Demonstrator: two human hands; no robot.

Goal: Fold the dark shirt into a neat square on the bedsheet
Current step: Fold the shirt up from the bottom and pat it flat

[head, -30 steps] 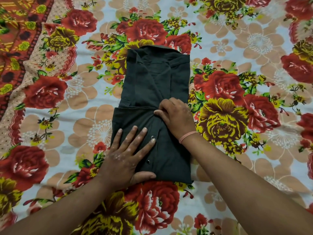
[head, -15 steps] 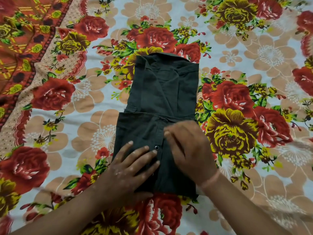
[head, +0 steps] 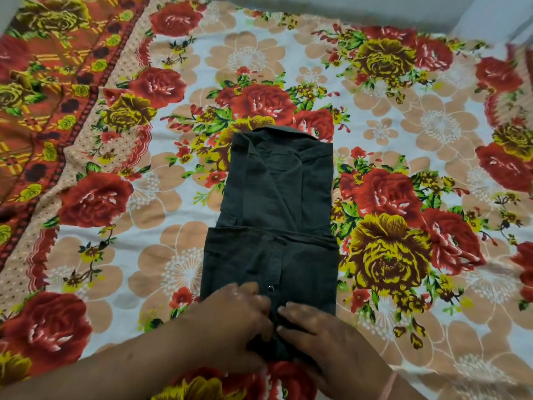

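The dark shirt lies on the flowered bedsheet as a long narrow rectangle, collar at the far end. Its near part is doubled over the upper part, with a button placket and a snap showing on top. My left hand and my right hand sit side by side on the shirt's near edge, fingertips almost touching at the middle. The fingers of both curl down into the cloth at that edge. Whether they pinch the fabric or only press it is blurred.
The bedsheet spreads on all sides of the shirt, with an orange patterned border along the left. A pale wall or floor strip shows past the far right corner of the bed.
Both hands have slid back from the middle of the folded part to the shirt's near edge. The view has tilted up, showing more of the bed beyond the collar.
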